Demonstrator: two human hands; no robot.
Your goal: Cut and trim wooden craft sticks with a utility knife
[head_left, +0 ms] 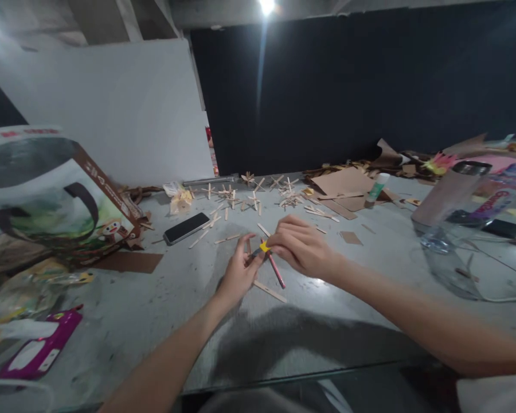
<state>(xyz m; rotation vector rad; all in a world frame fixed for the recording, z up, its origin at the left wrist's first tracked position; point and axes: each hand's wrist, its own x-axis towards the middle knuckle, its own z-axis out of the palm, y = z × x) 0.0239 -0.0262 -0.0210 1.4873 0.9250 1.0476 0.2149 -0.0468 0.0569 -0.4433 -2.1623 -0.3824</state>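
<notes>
My left hand [239, 269] is at the middle of the grey table, its thumb and fingers closed round a small dark grey item partly hidden by the fingers. Just right of it, my right hand [298, 244] pinches a small yellow piece [264, 246] that meets the grey item. A red pencil [277, 272] lies slanted beneath the hands. Nearer the front edge is a wooden stick [270, 291], its left end close to my left hand.
Beyond the hands are many wooden sticks [254, 201], some crossed, and a black phone [186, 228]. Cardboard [341, 182], a glue stick [377, 188] and bottles [451, 192] stand or lie right. A large bag [55, 201] and purple item [43, 344] are left.
</notes>
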